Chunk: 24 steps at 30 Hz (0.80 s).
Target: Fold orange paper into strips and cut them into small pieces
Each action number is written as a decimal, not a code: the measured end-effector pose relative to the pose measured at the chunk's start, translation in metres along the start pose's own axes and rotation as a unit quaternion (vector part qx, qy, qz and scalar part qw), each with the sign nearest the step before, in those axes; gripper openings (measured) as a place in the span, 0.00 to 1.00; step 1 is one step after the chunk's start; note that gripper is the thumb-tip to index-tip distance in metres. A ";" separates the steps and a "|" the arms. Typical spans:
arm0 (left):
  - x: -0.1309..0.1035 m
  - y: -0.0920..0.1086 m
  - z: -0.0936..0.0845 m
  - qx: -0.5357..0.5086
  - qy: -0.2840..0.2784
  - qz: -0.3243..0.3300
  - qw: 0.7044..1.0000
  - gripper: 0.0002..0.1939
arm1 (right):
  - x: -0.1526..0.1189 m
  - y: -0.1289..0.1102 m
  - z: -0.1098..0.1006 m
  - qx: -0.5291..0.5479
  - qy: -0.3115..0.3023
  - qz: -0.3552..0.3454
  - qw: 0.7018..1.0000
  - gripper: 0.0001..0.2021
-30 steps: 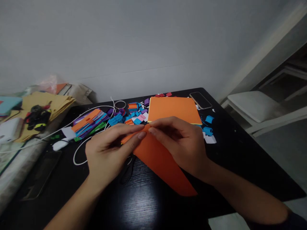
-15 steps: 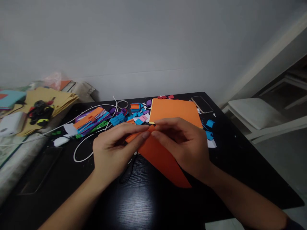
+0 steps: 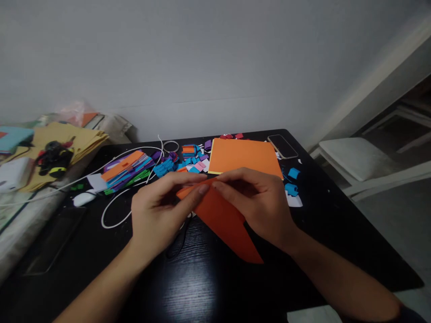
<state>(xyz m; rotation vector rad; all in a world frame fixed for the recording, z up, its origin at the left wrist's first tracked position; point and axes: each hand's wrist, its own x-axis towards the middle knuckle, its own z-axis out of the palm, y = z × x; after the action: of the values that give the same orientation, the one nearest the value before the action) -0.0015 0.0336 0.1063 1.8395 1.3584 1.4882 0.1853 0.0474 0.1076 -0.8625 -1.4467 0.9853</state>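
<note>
Between my hands, above the black table, an orange sheet of paper (image 3: 220, 217) hangs at a slant, its lower corner pointing toward me and to the right. My left hand (image 3: 161, 206) pinches its upper left edge between thumb and fingers. The thumb and fingers of my right hand (image 3: 259, 202) close on the top edge a little to the right. Part of the sheet is hidden behind both hands. Just beyond them lies a stack of orange paper (image 3: 245, 154) with a yellow edge showing beneath.
Folded coloured strips (image 3: 126, 170), small blue pieces (image 3: 164, 168) and a white cable (image 3: 109, 208) lie behind my left hand. A white mouse (image 3: 84, 198) sits at the left. Toward the back right are a phone (image 3: 283, 146) and blue paper pieces (image 3: 291, 189).
My right thumb and fingers have shifted slightly left along the sheet's top edge. The sheet's lower corner has swung a little to the left. My left hand has barely moved.
</note>
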 end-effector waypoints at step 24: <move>0.000 -0.002 0.002 0.014 0.032 -0.021 0.999 0.08 | 0.003 0.003 -0.002 -0.008 0.022 0.012 1.000 0.01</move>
<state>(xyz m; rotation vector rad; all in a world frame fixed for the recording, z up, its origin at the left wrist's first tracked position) -0.0011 0.0352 0.1039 1.7833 1.4457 1.5259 0.1871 0.0517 0.1065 -0.9111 -1.4118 0.9682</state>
